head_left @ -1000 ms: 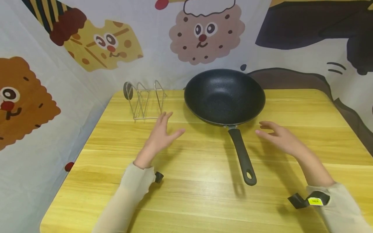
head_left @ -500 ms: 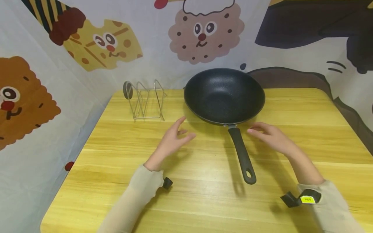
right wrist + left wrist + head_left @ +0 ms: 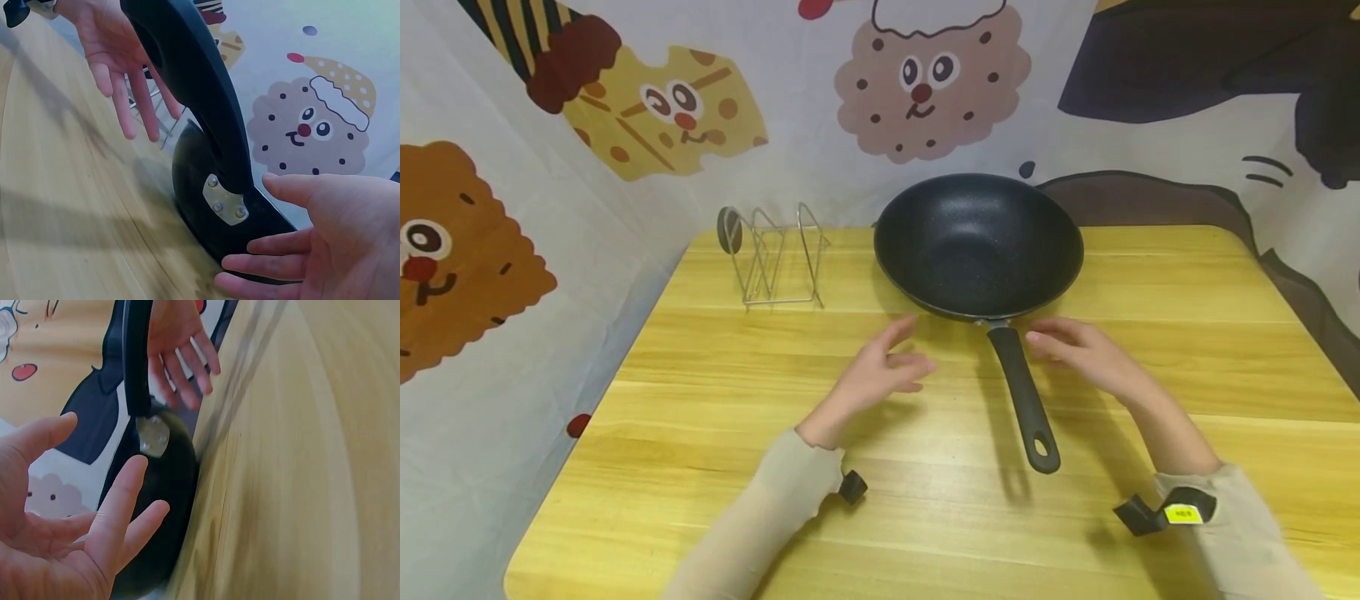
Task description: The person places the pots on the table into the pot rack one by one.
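- pan (image 3: 977, 250) sits open side up on the table (image 3: 940, 542), near the back edge
- handle (image 3: 1021, 396) points at the person, raised off the wood; probably set that way so either hand can reach it
- left hand (image 3: 880, 375): fingers spread, some bent, nothing held, apart from the handle
- right hand (image 3: 1086, 354): fingers nearly straight, thumb apart, nothing held; just beside the handle's pan end, can't make out contact
- hands flank the handle, likely for access from both sides
- rack (image 3: 778, 258) stands back left, seemingly clear of both hands' space
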`<state>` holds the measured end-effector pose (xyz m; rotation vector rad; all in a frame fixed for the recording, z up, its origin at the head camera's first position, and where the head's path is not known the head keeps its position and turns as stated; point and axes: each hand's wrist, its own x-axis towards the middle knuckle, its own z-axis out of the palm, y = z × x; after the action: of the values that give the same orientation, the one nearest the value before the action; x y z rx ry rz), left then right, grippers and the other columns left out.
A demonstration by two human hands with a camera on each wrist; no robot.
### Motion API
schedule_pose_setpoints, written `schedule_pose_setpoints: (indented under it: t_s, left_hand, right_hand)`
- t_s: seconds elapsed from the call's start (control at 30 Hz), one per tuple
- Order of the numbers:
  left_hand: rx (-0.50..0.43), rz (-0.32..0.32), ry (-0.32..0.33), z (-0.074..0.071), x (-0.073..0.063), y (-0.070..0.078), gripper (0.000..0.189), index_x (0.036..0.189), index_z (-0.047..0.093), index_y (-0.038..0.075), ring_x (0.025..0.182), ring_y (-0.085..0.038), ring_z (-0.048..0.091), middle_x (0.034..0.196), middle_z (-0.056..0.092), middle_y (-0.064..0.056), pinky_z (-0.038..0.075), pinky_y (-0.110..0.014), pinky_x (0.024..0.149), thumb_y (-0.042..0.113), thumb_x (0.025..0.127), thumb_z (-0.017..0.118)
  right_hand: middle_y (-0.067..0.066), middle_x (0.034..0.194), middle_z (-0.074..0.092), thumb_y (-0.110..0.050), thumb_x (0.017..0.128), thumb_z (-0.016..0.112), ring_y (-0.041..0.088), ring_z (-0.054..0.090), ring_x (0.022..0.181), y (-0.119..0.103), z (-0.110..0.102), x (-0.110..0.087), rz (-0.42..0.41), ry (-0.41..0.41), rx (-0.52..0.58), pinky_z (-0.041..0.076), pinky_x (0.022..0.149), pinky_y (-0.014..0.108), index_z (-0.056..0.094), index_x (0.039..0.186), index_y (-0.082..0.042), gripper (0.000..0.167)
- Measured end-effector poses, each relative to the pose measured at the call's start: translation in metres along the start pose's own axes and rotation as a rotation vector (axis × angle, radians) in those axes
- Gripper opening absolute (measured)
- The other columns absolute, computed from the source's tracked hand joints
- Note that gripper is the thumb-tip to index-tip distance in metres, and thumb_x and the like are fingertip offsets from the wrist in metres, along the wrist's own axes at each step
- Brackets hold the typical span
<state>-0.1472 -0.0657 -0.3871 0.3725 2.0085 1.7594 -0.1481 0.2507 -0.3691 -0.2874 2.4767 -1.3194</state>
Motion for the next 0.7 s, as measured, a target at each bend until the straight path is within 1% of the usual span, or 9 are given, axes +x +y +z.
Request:
schedule_pose_setpoints:
  t_s: [0.17,0.27,0.33,0.4,0.47,0.5,0.57,0.7]
  left_hand:
    - [-0.053,-0.006,-0.063,0.013,0.002,0.001,0.076,0.158,0.025,0.012,0.137,-0.040,0.048,0.166,0.021,-0.015,0.061,-0.041,0.087,0.010,0.095,0.066]
    - [-0.081,-0.017,-0.095,0.021,0.003,0.001,0.075,0.158,0.025,0.010,0.140,-0.041,0.045,0.166,0.022,-0.015,0.061,-0.040,0.087,0.009,0.095,0.066]
    - [-0.100,-0.023,-0.115,0.026,0.004,0.000,0.074,0.158,0.024,0.008,0.141,-0.042,0.043,0.165,0.022,-0.015,0.061,-0.040,0.087,0.008,0.095,0.065]
    - [-0.119,-0.031,-0.135,0.032,0.005,0.000,0.074,0.158,0.023,0.006,0.141,-0.042,0.043,0.165,0.024,-0.015,0.061,-0.040,0.088,0.007,0.096,0.064]
    - [-0.139,-0.037,-0.152,0.036,0.006,0.000,0.073,0.158,0.023,0.005,0.140,-0.042,0.044,0.164,0.025,-0.016,0.060,-0.041,0.088,0.006,0.096,0.062]
    - [-0.148,-0.040,-0.158,0.039,0.006,0.001,0.073,0.158,0.022,0.004,0.139,-0.042,0.045,0.164,0.025,-0.017,0.060,-0.041,0.088,0.006,0.097,0.062]
    - [-0.165,-0.047,-0.166,0.044,0.006,0.002,0.072,0.157,0.023,0.004,0.137,-0.041,0.049,0.163,0.027,-0.018,0.060,-0.042,0.088,0.006,0.096,0.062]
    - [-0.199,-0.069,-0.175,0.055,0.008,0.003,0.073,0.157,0.024,0.003,0.128,-0.043,0.057,0.160,0.032,-0.020,0.061,-0.041,0.085,0.005,0.095,0.063]
  right_hand:
    - [0.034,0.137,0.055,-0.031,0.106,0.047,0.045,0.060,0.122,-0.002,0.002,0.001,-0.012,-0.014,0.035,0.052,0.100,0.050,0.039,0.144,0.013,0.058]
    - [0.032,0.137,0.056,-0.030,0.106,0.047,0.040,0.063,0.120,-0.003,0.004,0.002,-0.015,-0.014,0.051,0.054,0.099,0.046,0.041,0.143,0.012,0.057]
    - [0.031,0.136,0.057,-0.030,0.106,0.047,0.031,0.067,0.116,-0.004,0.005,0.002,-0.016,-0.013,0.063,0.055,0.098,0.044,0.043,0.143,0.011,0.055]
    - [0.029,0.134,0.059,-0.030,0.106,0.047,0.018,0.069,0.109,-0.004,0.006,0.002,-0.017,-0.015,0.074,0.056,0.097,0.042,0.045,0.142,0.010,0.054]
    - [0.029,0.133,0.060,-0.030,0.106,0.047,0.007,0.068,0.104,-0.004,0.007,0.002,-0.017,-0.021,0.088,0.056,0.097,0.042,0.045,0.141,0.010,0.054]
    - [0.028,0.132,0.060,-0.030,0.106,0.047,0.004,0.067,0.102,-0.004,0.008,0.002,-0.016,-0.024,0.099,0.056,0.097,0.042,0.045,0.141,0.010,0.054]
    - [0.028,0.131,0.061,-0.030,0.106,0.048,0.002,0.067,0.100,-0.005,0.009,0.003,-0.015,-0.031,0.115,0.057,0.096,0.042,0.045,0.141,0.011,0.054]
    - [0.026,0.128,0.063,-0.030,0.105,0.049,0.004,0.068,0.100,-0.006,0.010,0.003,-0.010,-0.039,0.135,0.057,0.096,0.042,0.046,0.140,0.011,0.054]
